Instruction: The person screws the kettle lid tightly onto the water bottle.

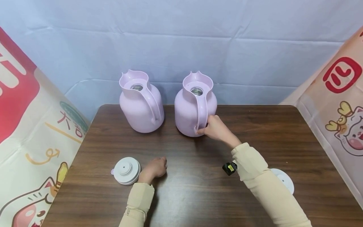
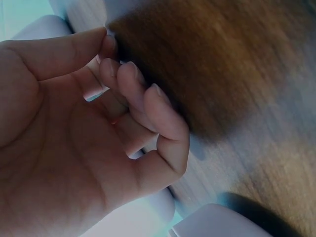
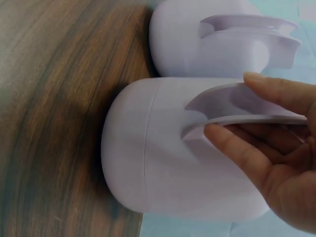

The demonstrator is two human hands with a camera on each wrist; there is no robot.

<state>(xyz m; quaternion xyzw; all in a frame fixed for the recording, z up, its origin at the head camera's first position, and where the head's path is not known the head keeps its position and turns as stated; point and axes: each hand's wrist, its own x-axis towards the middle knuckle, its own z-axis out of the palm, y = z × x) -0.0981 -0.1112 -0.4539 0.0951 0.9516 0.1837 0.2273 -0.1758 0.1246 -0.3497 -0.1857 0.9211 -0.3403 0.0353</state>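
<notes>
Two lilac vacuum jugs with lids off stand upright at the back of the table, a left jug [image 1: 141, 108] and a right jug [image 1: 185, 110]. Their round silvery mouths show inside the spouted collars. My right hand [image 1: 216, 127] grips the right jug's handle [image 3: 237, 101] near its lower end, thumb on one side and fingers on the other. My left hand [image 1: 156, 168] is low over the table with its fingers loosely curled; its palm [image 2: 59, 133] holds nothing. Just left of that hand lies a white round lid [image 1: 126, 170] with a raised centre and a small lilac tab.
A second white lid [image 1: 285, 179] lies at the right, partly covered by the right sleeve [image 1: 266, 186]. A small black device [image 1: 229, 168] is at the right wrist. The brown wooden table [image 1: 195, 195] ends near a pale cloth backdrop [image 1: 181, 47], with printed cloths at both sides.
</notes>
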